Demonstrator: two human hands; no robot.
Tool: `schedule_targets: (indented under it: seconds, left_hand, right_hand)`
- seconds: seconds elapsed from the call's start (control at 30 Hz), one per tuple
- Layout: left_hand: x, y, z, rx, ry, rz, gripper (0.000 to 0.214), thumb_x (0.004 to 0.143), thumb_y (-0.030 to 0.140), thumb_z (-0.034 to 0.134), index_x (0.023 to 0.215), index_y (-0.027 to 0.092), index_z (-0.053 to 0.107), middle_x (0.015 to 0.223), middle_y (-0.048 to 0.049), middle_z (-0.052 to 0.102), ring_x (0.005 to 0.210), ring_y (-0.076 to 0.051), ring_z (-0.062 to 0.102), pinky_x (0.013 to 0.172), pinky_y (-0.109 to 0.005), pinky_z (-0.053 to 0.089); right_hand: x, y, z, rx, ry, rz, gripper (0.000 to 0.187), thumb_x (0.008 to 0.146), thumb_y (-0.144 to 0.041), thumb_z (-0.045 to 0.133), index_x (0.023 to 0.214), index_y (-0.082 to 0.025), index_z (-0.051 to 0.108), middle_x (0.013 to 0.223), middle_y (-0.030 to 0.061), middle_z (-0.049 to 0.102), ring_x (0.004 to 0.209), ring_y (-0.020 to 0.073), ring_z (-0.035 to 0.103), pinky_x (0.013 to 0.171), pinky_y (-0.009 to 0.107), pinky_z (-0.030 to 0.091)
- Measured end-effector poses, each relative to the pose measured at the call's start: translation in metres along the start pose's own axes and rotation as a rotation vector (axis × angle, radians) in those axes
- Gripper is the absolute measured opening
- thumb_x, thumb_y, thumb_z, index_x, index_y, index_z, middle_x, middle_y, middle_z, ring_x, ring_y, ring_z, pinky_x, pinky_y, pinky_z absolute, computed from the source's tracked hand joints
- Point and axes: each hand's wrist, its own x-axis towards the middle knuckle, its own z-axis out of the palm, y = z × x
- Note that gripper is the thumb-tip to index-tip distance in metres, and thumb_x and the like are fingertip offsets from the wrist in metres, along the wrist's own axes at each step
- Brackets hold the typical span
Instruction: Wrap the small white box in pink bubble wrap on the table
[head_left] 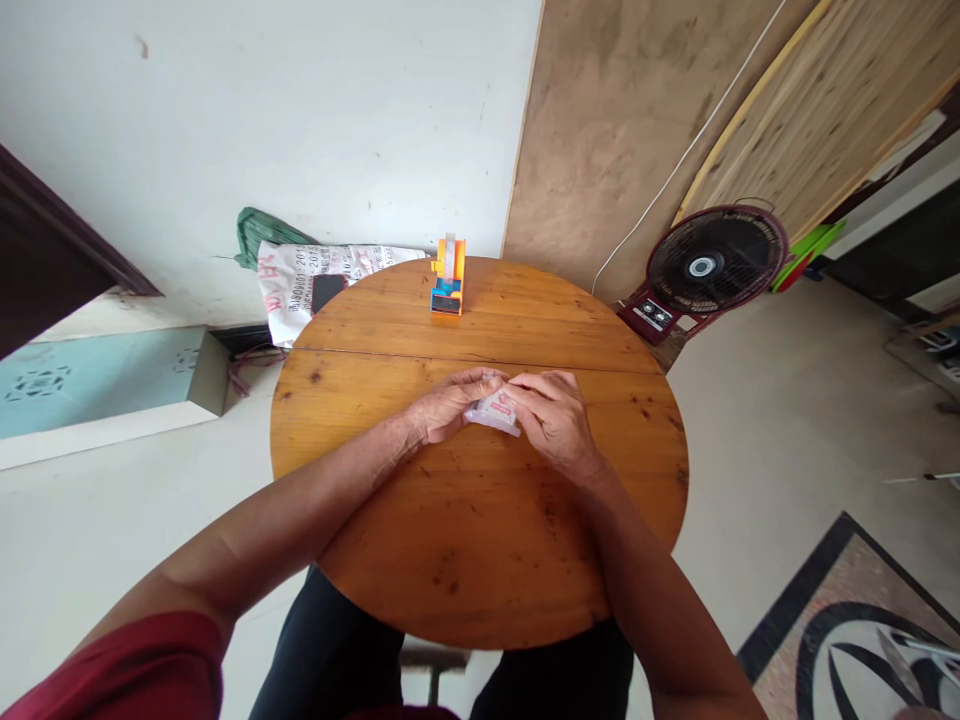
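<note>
Over the middle of the round wooden table (450, 500), my two hands meet at a small whitish packet (496, 408) with red print and a clear, plastic-looking lower edge. My left hand (459, 402) grips its left side, thumb on top. From the right, my right hand (553, 415) pinches the upper right part with bent fingers. What the packet contains cannot be made out. Farther back on the table stands an orange and blue tape dispenser (448, 280) with a roll of clear tape in it, apart from both hands.
A dark red fan (705, 265) stands beyond the table's right side. Behind the left rear edge lies a white printed sack (300, 270) near a green bag (270, 228). A pale blue box-like unit (105, 385) sits at the left. The wall rises close behind the table.
</note>
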Motion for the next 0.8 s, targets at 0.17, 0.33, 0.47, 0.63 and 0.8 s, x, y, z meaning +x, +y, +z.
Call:
schedule_targets:
  seconds: [0.17, 0.33, 0.47, 0.63, 0.8]
  left_hand:
    - [0.0, 0.004, 0.0, -0.029, 0.012, 0.045, 0.041, 0.064, 0.033, 0.088, 0.095, 0.013, 0.071, 0.085, -0.0037, 0.072, 0.071, -0.014, 0.064, 0.07, -0.028, 0.049]
    - [-0.002, 0.011, 0.0, -0.035, 0.036, 0.082, 0.041, 0.065, 0.033, 0.087, 0.098, 0.014, 0.071, 0.089, -0.0054, 0.073, 0.074, -0.015, 0.065, 0.071, -0.027, 0.05]
    - [-0.004, 0.012, 0.0, -0.024, 0.027, 0.097, 0.042, 0.066, 0.033, 0.087, 0.1, 0.014, 0.071, 0.097, -0.0078, 0.074, 0.081, -0.018, 0.067, 0.075, -0.03, 0.052]
    - [-0.004, 0.008, 0.0, 0.008, 0.03, 0.11, 0.042, 0.069, 0.033, 0.085, 0.103, 0.015, 0.07, 0.095, -0.006, 0.073, 0.078, -0.016, 0.066, 0.073, -0.028, 0.051]
    - [-0.003, 0.01, 0.0, 0.044, -0.017, 0.117, 0.044, 0.069, 0.041, 0.083, 0.101, 0.013, 0.07, 0.091, -0.0062, 0.071, 0.076, -0.016, 0.065, 0.069, -0.027, 0.05]
  right_hand:
    - [0.001, -0.009, 0.0, 0.005, -0.038, 0.006, 0.025, 0.091, -0.034, 0.056, 0.11, -0.028, 0.072, 0.124, 0.0066, 0.066, 0.109, 0.0267, 0.058, 0.096, 0.044, 0.039]
    - [-0.001, -0.014, -0.008, 0.178, 0.134, 0.052, 0.028, 0.088, -0.036, 0.06, 0.113, -0.03, 0.07, 0.141, 0.0066, 0.053, 0.121, 0.0307, 0.054, 0.103, 0.05, 0.039]
    - [0.0, -0.01, -0.014, 0.337, 0.235, 0.212, 0.048, 0.086, -0.038, 0.06, 0.133, -0.029, 0.055, 0.147, 0.008, 0.046, 0.132, 0.0312, 0.047, 0.108, 0.051, 0.039]
    - [0.0, -0.007, -0.001, 0.301, -0.025, 0.242, 0.084, 0.075, -0.038, 0.073, 0.148, -0.028, 0.033, 0.152, 0.0106, 0.042, 0.136, 0.0314, 0.044, 0.109, 0.052, 0.039]
    - [-0.001, -0.008, 0.01, 0.186, -0.011, 0.227, 0.072, 0.078, -0.027, 0.069, 0.143, -0.026, 0.04, 0.133, 0.009, 0.061, 0.121, 0.0282, 0.057, 0.106, 0.048, 0.042]
